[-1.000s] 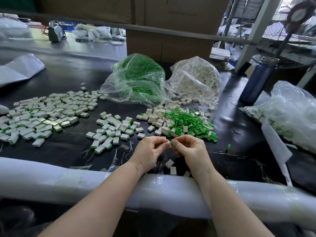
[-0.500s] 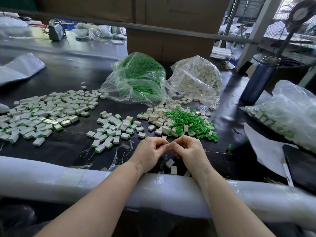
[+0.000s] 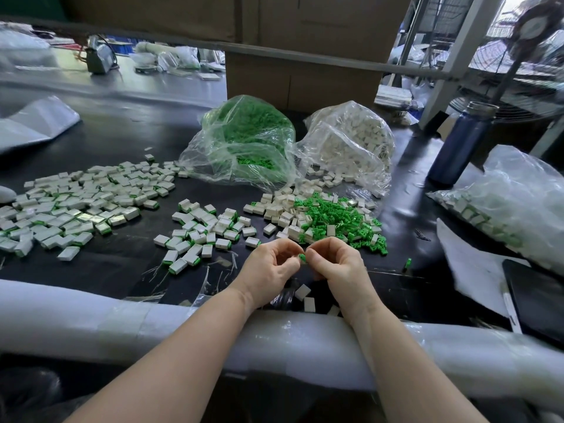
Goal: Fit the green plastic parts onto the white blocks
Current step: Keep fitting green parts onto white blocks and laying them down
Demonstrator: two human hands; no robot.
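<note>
Head view, one item per entry as I read it from my station. Black worktop (image 3: 116, 264), its near edge wrapped in white foam padding (image 3: 91, 312). At centre, the left hand (image 3: 270, 271) and right hand (image 3: 334, 264) meet fingertip to fingertip, both curled and pinching one green plastic part (image 3: 302, 257) between them; whether a white block sits inside the grip I cannot tell. At 12 o'clock from the hands, a loose heap of green parts (image 3: 335, 213) mixed with white blocks (image 3: 280, 209). Farther at 12, a clear bag of green parts (image 3: 247, 141); at 1 o'clock, a clear bag of white blocks (image 3: 354, 141). At 10 o'clock, a small cluster of fitted blocks (image 3: 198, 230); at 9 to 10, a wide spread of fitted blocks (image 3: 79, 203). Just below the hands, three loose white blocks (image 3: 305, 297). At 3 o'clock, a single green part (image 3: 407, 264), white paper (image 3: 470, 270), a dark tablet (image 3: 537, 294), another filled bag (image 3: 518, 196). At 2 o'clock, a blue bottle (image 3: 457, 145). Behind, cardboard boxes (image 3: 305, 56), a metal rail (image 3: 274, 54), a floor fan (image 3: 518, 71), a second cluttered bench (image 3: 122, 83).
</note>
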